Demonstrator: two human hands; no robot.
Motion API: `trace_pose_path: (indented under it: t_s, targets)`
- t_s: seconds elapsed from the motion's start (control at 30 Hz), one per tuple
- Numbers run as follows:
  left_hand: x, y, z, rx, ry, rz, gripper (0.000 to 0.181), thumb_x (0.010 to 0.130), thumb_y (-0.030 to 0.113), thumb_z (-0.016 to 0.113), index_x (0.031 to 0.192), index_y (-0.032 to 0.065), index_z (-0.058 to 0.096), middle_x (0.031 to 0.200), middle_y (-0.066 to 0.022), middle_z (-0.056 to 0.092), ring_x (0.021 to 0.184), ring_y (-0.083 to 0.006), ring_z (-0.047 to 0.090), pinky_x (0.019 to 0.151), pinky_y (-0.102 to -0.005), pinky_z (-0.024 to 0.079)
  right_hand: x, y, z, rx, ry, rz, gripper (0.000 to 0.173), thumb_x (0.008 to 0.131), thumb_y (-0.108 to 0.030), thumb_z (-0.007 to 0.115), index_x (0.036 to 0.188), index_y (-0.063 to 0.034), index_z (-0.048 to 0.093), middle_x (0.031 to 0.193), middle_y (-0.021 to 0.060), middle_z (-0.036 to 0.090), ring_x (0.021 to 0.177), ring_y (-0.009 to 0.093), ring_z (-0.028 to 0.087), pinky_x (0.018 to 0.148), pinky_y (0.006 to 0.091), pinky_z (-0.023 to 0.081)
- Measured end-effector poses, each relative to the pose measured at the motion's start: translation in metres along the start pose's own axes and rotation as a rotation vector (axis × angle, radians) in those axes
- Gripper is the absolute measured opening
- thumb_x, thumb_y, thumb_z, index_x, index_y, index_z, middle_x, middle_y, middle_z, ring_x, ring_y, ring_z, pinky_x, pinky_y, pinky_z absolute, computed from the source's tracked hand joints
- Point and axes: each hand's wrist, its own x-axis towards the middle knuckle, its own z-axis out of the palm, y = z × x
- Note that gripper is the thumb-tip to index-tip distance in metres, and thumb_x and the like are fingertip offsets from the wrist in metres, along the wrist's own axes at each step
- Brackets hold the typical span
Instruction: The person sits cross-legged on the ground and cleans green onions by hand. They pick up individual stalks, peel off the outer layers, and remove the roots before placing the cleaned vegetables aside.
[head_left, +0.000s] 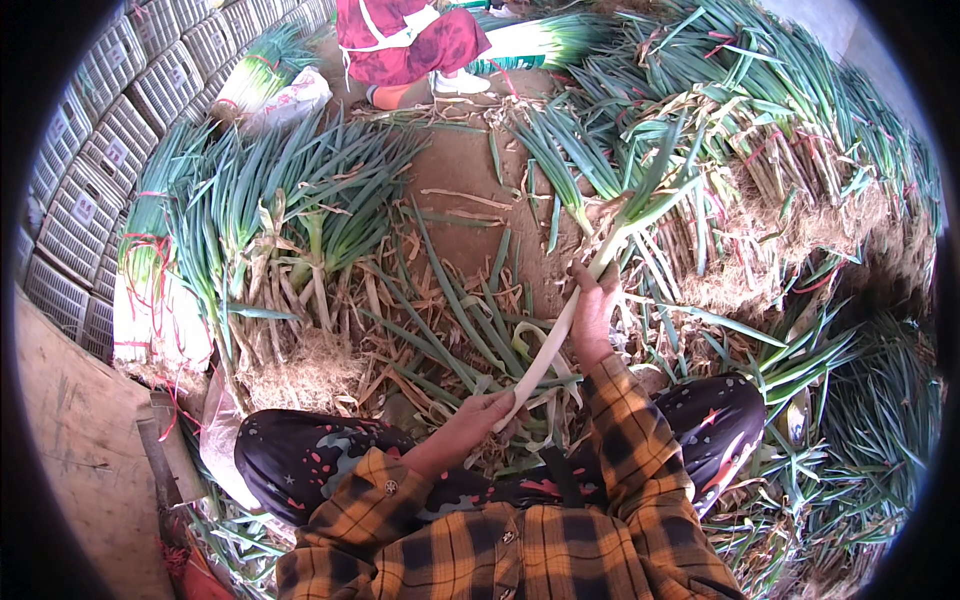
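Observation:
One long green onion (553, 341) with a clean white stalk slants across the space above my lap. My left hand (474, 427) grips its lower end, close to the roots. Higher up, where the white turns pale green, my right hand (594, 315) is closed around the stalk. Its green leaves point up and away to the right. Beneath the onion lies a litter of stripped leaves and dry husks (450, 330). To the left stands a row of untrimmed onions (292, 247) with dry outer skins and matted roots.
Tied bundles of untrimmed onions (795, 150) are heaped at the right. Cleaned onions bound with red ties (157, 300) stand at the left, before stacked plastic crates (112, 150). A wooden board (82, 427) lies at lower left. Another person (412, 45) squats ahead.

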Motion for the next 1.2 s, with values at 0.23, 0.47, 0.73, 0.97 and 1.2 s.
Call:
trace_pose_path:
  t_s: [0.23, 0.47, 0.73, 0.97, 1.2]
  targets:
    - [0.002, 0.004, 0.0, -0.374, 0.031, -0.162, 0.047, 0.102, 0.034, 0.036, 0.103, -0.0075, 0.059, 0.061, -0.0029, 0.053, 0.047, -0.0091, 0.048, 0.042, -0.0221, 0.039, -0.004, 0.001, 0.0, -0.021, 0.035, 0.012, 0.032, 0.079, -0.01, 0.065, 0.103, 0.0011, 0.046, 0.074, 0.0045, 0.051, 0.057, 0.011, 0.047, 0.05, 0.0266, 0.04]
    - [0.004, -0.001, 0.001, -0.485, 0.157, -0.239, 0.039, 0.101, 0.028, 0.043, 0.101, -0.0085, 0.059, 0.066, -0.006, 0.059, 0.048, -0.0124, 0.056, 0.041, -0.0237, 0.046, -0.013, -0.017, 0.006, -0.073, 0.018, 0.064, 0.029, 0.08, -0.011, 0.063, 0.102, -0.0012, 0.047, 0.073, 0.005, 0.051, 0.055, 0.012, 0.048, 0.049, 0.027, 0.04]
    - [0.002, -0.013, -0.009, -0.454, -0.097, -0.169, 0.026, 0.096, 0.021, 0.052, 0.097, -0.0043, 0.058, 0.073, -0.006, 0.061, 0.053, -0.0123, 0.06, 0.043, -0.0233, 0.049, 0.002, -0.016, -0.007, -0.191, 0.028, -0.014, 0.02, 0.074, -0.011, 0.061, 0.084, 0.0024, 0.051, 0.068, 0.0071, 0.053, 0.052, 0.016, 0.049, 0.049, 0.0302, 0.041]
    - [-0.002, 0.019, -0.017, -0.164, 0.272, -0.108, 0.021, 0.096, 0.021, 0.053, 0.099, 0.0007, 0.056, 0.068, -0.0012, 0.055, 0.041, -0.0084, 0.046, 0.034, -0.0222, 0.035, 0.024, -0.006, -0.024, -0.115, 0.149, -0.092, 0.023, 0.075, -0.002, 0.066, 0.09, 0.0029, 0.049, 0.069, 0.0072, 0.053, 0.054, 0.015, 0.05, 0.052, 0.0293, 0.043]
    - [0.006, 0.015, -0.039, -0.253, 0.636, 0.21, 0.03, 0.099, 0.034, 0.046, 0.081, 0.0101, 0.051, 0.061, -0.0005, 0.052, 0.042, -0.0095, 0.046, 0.035, -0.0226, 0.026, 0.032, 0.01, -0.029, -0.283, 0.276, -0.117, 0.039, 0.074, -0.007, 0.067, 0.106, 0.0059, 0.048, 0.09, 0.0161, 0.054, 0.071, 0.022, 0.055, 0.066, 0.0351, 0.047]
